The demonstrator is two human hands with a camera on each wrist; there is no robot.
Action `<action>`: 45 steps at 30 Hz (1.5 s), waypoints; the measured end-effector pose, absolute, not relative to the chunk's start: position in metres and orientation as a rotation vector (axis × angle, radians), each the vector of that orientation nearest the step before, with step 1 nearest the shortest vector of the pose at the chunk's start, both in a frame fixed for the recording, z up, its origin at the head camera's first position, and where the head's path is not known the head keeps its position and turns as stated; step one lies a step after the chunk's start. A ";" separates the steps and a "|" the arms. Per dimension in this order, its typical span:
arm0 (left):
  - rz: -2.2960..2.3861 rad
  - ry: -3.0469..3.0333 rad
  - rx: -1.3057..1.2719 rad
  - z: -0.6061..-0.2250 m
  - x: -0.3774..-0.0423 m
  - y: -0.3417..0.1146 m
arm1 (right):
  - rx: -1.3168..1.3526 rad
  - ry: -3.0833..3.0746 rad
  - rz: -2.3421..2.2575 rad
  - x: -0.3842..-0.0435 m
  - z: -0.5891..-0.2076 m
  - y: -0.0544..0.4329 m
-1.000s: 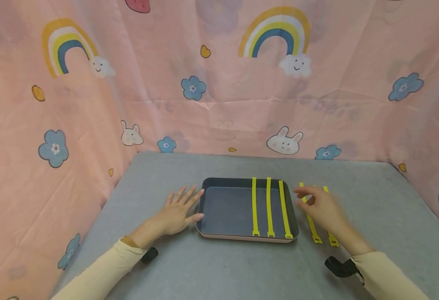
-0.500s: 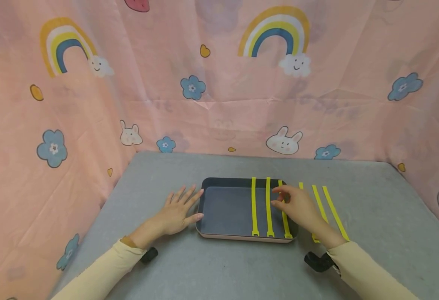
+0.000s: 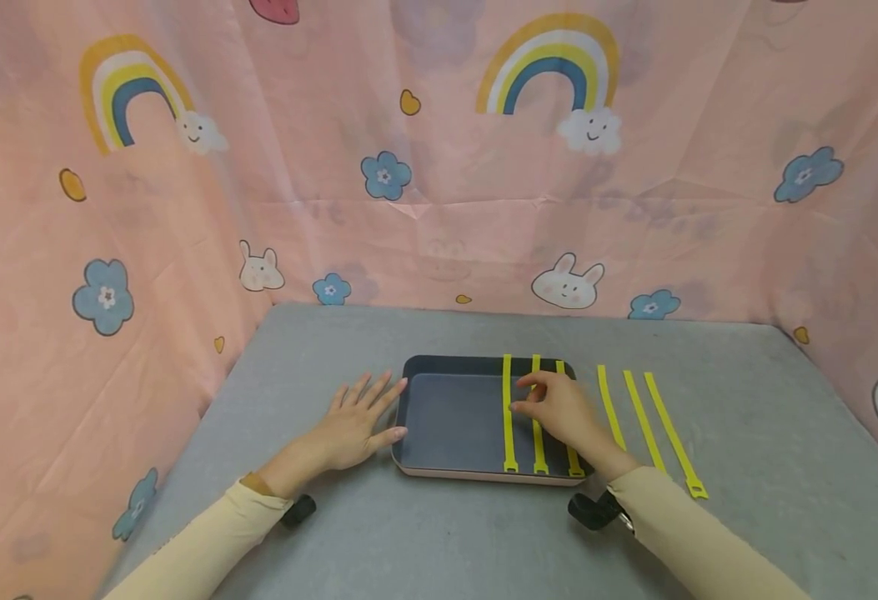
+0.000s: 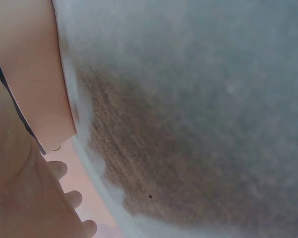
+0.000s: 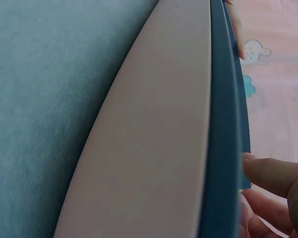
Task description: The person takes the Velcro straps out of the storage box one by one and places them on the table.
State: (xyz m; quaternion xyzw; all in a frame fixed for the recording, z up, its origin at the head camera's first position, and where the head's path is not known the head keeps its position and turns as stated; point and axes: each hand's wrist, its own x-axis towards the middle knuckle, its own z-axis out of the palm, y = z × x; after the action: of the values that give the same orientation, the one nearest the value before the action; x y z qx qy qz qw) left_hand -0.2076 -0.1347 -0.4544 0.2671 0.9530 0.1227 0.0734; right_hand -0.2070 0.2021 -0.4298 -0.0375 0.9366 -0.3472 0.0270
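Pink cloth backs the gray table, where three yellow straps lie across a dark tray, the left hand splayed at its left side, the right hand bent over them, grip unclear.

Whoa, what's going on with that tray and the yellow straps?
Someone's left hand sits, fingers spread, at the left rim of a dark baking tray. Their right hand is over the tray, thumb and fingertip apart, beside the leftmost yellow strap; I can't tell if it touches. Three straps cross the tray side by side, and three more yellow straps lie on the gray table to its right.
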 end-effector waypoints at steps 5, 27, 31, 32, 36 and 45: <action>0.377 2.855 0.804 -0.453 -0.207 -0.134 | -0.085 2.871 -1.122 -0.211 -0.437 0.198; 0.380 2.857 0.799 -0.454 -0.208 -0.136 | -0.046 2.911 -1.029 -0.212 -0.449 0.184; 0.384 2.855 0.791 -0.454 -0.208 -0.135 | -0.057 2.908 -1.029 -0.211 -0.448 0.183; 0.384 2.855 0.790 -0.453 -0.208 -0.135 | -0.057 2.909 -1.030 -0.211 -0.448 0.183; 0.384 2.858 0.792 -0.453 -0.207 -0.135 | -0.067 2.910 -1.030 -0.212 -0.448 0.182; 0.388 2.856 0.799 -0.453 -0.207 -0.136 | -0.074 2.884 -1.041 -0.217 -0.451 0.182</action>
State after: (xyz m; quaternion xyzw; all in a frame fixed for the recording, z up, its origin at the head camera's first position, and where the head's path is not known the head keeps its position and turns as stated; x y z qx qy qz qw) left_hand -0.2068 -0.1357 -0.4525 0.2664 0.9521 0.1295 0.0755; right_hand -0.2174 0.1819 -0.4509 -0.0241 0.9397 -0.3391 0.0372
